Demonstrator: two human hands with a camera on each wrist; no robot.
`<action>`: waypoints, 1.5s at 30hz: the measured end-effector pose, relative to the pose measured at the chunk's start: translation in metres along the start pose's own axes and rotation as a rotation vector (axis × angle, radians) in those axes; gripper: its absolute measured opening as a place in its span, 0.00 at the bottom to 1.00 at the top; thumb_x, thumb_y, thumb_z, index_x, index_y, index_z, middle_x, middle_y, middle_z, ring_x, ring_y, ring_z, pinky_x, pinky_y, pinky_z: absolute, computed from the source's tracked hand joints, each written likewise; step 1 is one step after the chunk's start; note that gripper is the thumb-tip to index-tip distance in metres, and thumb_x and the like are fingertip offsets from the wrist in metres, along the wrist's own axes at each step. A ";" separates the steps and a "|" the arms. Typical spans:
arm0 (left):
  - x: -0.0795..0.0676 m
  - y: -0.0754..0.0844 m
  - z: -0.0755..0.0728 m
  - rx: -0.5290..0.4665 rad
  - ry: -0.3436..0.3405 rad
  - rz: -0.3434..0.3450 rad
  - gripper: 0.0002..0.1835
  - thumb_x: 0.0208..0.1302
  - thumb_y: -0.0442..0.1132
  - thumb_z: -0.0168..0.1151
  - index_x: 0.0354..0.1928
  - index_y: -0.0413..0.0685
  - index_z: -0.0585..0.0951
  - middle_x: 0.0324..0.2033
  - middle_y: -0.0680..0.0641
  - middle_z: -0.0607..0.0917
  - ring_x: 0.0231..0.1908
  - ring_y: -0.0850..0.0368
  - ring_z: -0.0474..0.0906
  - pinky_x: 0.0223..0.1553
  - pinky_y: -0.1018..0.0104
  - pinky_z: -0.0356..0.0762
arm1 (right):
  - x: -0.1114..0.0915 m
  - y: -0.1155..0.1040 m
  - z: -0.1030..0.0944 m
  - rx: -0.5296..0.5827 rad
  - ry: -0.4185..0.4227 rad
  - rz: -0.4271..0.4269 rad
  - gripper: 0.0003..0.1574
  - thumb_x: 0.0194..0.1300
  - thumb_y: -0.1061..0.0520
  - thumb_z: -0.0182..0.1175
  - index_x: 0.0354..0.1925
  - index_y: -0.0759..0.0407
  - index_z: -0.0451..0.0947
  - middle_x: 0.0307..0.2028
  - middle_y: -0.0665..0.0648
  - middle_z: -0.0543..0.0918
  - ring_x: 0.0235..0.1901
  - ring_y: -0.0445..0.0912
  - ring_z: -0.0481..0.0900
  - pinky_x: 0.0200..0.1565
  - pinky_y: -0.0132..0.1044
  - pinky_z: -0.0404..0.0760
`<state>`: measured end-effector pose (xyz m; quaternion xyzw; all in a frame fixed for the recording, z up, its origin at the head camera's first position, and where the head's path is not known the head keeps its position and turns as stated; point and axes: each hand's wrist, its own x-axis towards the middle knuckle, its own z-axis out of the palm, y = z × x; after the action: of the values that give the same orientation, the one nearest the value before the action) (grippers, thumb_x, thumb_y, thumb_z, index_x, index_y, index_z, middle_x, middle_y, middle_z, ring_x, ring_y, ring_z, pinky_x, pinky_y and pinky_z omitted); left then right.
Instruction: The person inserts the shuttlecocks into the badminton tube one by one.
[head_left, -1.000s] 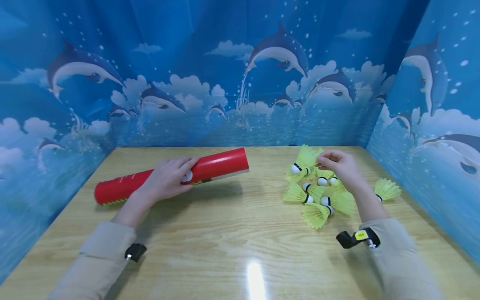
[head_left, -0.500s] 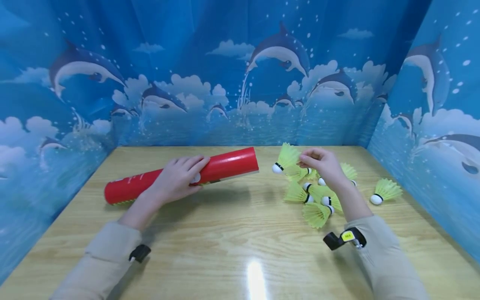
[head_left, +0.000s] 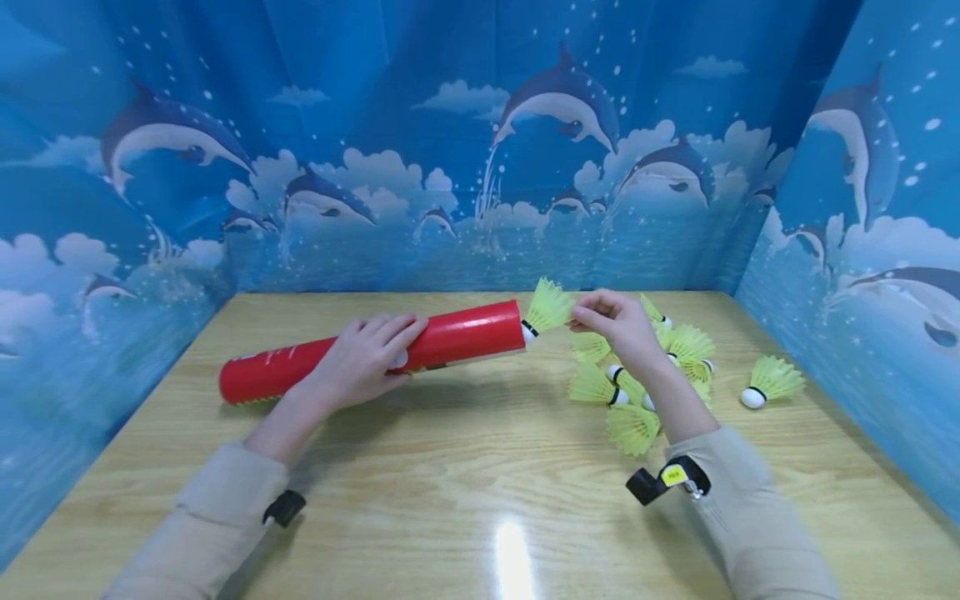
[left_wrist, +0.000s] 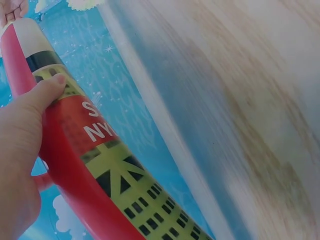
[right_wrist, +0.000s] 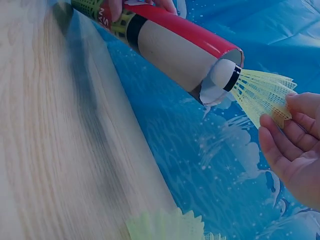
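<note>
My left hand (head_left: 367, 354) grips a red shuttlecock tube (head_left: 472, 332) around its middle, its right end raised off the table. In the left wrist view the tube (left_wrist: 95, 165) shows a yellow and black printed side, with the thumb pressed along it. Between thumb and fingers my right hand (head_left: 618, 327) pinches the skirt edge of a yellow shuttlecock (head_left: 550, 306). Its white cork faces the tube's open end, and in the right wrist view the cork (right_wrist: 223, 73) sits right in the mouth. The tube's inside is mostly hidden.
Several yellow shuttlecocks (head_left: 632, 429) lie in a loose pile under and beside the right forearm. One separate shuttlecock (head_left: 776, 379) lies further right. A blue dolphin-print curtain (head_left: 420, 167) stands behind the wooden table (head_left: 420, 500).
My right hand has carried the shuttlecock left from the pile to the tube's mouth. The left hand and the tube have shifted a little to the right.
</note>
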<state>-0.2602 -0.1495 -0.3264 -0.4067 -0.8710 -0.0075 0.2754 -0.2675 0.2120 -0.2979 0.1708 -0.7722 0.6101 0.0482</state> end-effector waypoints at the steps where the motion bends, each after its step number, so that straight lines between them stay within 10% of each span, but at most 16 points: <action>1: 0.000 0.000 0.000 0.002 0.002 0.002 0.51 0.33 0.44 0.81 0.64 0.44 0.67 0.56 0.40 0.74 0.54 0.44 0.71 0.46 0.46 0.75 | 0.000 0.000 0.002 0.002 0.002 -0.002 0.11 0.65 0.57 0.57 0.38 0.67 0.75 0.33 0.51 0.81 0.36 0.46 0.80 0.44 0.37 0.79; 45: 0.009 0.001 0.001 -0.069 -0.061 -0.063 0.50 0.37 0.45 0.79 0.65 0.46 0.66 0.56 0.41 0.74 0.54 0.45 0.70 0.48 0.46 0.73 | 0.001 0.022 0.036 -0.176 -0.066 0.001 0.13 0.64 0.58 0.59 0.41 0.68 0.79 0.36 0.59 0.82 0.36 0.49 0.80 0.42 0.38 0.78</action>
<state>-0.2647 -0.1425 -0.3232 -0.3885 -0.8905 -0.0337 0.2342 -0.2709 0.1815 -0.3269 0.1853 -0.8242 0.5339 0.0373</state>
